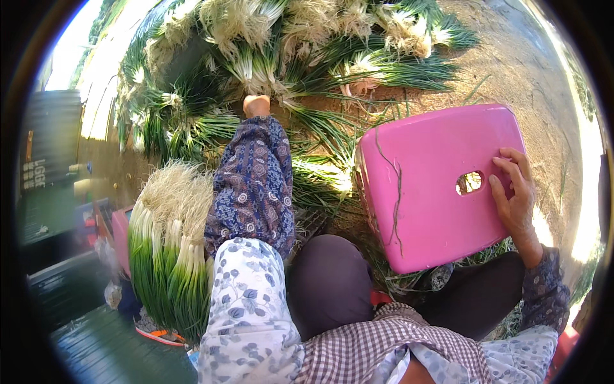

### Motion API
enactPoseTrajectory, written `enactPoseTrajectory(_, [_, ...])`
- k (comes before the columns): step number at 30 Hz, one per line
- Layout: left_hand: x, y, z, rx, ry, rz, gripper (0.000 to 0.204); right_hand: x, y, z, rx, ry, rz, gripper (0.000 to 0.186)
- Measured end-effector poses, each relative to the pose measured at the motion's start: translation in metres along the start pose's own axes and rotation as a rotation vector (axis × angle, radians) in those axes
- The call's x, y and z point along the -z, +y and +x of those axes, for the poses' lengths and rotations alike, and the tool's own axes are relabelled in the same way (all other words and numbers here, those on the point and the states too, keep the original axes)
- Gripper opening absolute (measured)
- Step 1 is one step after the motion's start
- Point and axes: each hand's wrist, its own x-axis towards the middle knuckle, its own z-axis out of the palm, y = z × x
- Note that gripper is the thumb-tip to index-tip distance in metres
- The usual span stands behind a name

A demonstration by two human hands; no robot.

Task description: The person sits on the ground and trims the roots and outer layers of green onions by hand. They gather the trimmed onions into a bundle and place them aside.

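Observation:
My left hand is stretched far forward in a patterned blue sleeve. Its fingers are curled closed against the white stems of a bunch of spring onions in the heap, and the fingertips are hidden. On the right, my right hand rests on the edge of a pink plastic stool, fingers apart, beside the oval hole in its seat. A dry, dark strand lies across the seat. Another large bunch of spring onions, pale roots upward, stands to the left of my left arm.
A heap of spring onions with tangled roots spreads over the sandy ground at the far side. My bent knee is between my arms. Dark green corrugated panels are at the left, with a shoe nearby.

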Motion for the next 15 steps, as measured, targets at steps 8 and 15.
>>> enactPoseTrajectory(8, [-0.033,-0.027,0.049,-0.532,0.714,0.384,0.023,0.001,0.017,-0.008,0.024,-0.037,0.02,0.024])
enactPoseTrajectory(15, [-0.005,-0.003,0.017,-0.401,0.415,-0.438,0.053,0.004,0.019,-0.007,-0.154,-0.086,0.092,0.022])
